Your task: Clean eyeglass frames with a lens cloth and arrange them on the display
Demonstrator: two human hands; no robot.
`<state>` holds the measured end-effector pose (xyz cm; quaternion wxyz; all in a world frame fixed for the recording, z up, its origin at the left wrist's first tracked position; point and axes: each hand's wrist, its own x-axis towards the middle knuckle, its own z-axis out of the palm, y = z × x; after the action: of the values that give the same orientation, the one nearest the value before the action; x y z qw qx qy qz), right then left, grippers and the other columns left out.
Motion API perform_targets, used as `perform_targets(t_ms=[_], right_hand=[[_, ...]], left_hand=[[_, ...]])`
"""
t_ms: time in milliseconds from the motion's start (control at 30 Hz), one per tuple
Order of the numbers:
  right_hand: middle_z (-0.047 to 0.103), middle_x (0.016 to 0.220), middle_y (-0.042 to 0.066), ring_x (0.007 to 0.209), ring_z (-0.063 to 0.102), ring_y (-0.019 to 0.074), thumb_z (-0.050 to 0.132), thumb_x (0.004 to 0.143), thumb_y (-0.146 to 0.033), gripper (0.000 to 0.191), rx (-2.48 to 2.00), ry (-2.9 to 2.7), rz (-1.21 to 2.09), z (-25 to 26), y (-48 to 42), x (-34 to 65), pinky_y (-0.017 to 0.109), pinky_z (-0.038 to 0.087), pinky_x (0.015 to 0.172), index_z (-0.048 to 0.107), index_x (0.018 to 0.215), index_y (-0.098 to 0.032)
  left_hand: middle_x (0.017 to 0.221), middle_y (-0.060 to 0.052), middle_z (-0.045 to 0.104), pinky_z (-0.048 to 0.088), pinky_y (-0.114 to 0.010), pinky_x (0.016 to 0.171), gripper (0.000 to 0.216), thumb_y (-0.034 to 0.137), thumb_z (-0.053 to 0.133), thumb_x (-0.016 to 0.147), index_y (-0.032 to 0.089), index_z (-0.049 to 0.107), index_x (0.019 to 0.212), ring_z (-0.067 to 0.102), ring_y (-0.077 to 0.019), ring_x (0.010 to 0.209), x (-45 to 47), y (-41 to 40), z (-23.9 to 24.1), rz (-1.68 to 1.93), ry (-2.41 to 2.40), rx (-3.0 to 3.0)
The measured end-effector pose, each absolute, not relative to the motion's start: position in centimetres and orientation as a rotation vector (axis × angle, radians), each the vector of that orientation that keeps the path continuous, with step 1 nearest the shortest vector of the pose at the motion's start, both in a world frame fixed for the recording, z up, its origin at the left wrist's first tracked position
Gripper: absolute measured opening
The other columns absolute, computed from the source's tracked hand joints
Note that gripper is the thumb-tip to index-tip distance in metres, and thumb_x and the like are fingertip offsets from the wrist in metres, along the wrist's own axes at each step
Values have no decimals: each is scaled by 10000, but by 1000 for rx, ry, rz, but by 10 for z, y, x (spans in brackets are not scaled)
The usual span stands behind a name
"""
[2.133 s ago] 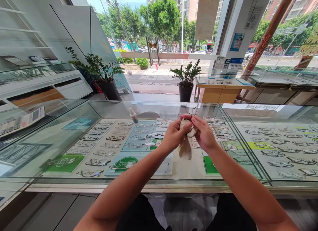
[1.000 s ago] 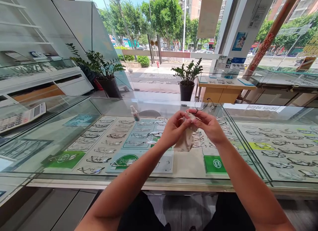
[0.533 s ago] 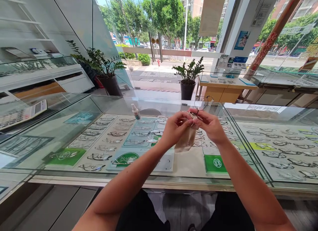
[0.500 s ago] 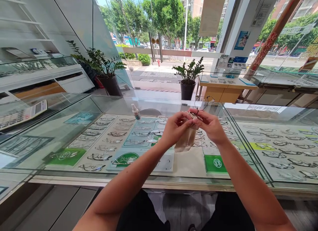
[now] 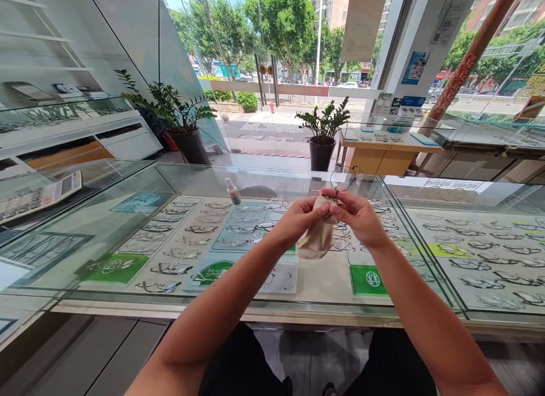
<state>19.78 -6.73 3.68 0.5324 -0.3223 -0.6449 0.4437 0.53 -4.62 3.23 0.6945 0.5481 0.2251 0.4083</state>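
Observation:
Both my hands meet above the glass display counter (image 5: pixel 179 180). My left hand (image 5: pixel 298 221) pinches a beige cleaning cloth (image 5: pixel 317 241), which hangs down below the fingers. My right hand (image 5: pixel 360 217) is closed on a thin dark-rimmed pair of glasses (image 5: pixel 346 178), whose round lens sticks up beyond my fingertips. The cloth is pressed against the part of the glasses held between the two hands. Inside the counter lie several rows of spectacle frames (image 5: pixel 191 231) on white and green trays.
A small spray bottle (image 5: pixel 232 191) stands on the counter glass, left of my hands. A calculator (image 5: pixel 40 194) lies on the left counter. Two potted plants (image 5: pixel 321 129) stand on the floor beyond. Another display counter (image 5: pixel 489 237) adjoins on the right.
My hands have stayed together over the counter, shifting slightly as the cloth rubs along the glasses. The cloth now bunches higher under my left fingers, and the lens has tilted upright.

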Motion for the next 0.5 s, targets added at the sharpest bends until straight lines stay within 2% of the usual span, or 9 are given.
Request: perform_targets(t_ms=[100, 167, 333, 500], right_hand=[[782, 1340, 61, 1283, 685, 287, 761, 967, -594, 423, -734, -1524, 1073, 33, -65, 198, 451, 569, 1113, 839, 1283, -323], [794, 1303, 53, 1361, 649, 300, 699, 1006, -612, 399, -736, -1496, 1070, 30, -63, 198, 472, 524, 1177, 855, 1250, -337], [809, 1263, 33, 1344, 635, 293, 681, 1030, -584, 341, -761, -1509, 962, 32, -66, 193, 499, 411, 1271, 869, 1219, -371], [804, 1263, 43, 1305, 660, 297, 659, 1034, -609, 371, -717, -1591, 912, 37, -72, 185, 490, 442, 1241, 878, 1197, -358]], left_hand=[[945, -44, 762, 481, -261, 754, 465, 494, 949, 798, 186, 810, 1117, 672, -148, 815, 6, -48, 33, 940, 479, 1194], [956, -33, 757, 479, -260, 759, 492, 452, 969, 779, 200, 804, 1167, 667, -142, 813, 6, -49, 33, 929, 467, 1192], [985, -39, 764, 479, -259, 776, 542, 453, 958, 793, 190, 787, 1235, 671, -151, 840, 11, -52, 33, 965, 465, 1198], [933, -42, 762, 498, -271, 812, 508, 546, 906, 835, 166, 788, 1151, 665, -159, 851, 18, -55, 31, 1115, 469, 1167]])
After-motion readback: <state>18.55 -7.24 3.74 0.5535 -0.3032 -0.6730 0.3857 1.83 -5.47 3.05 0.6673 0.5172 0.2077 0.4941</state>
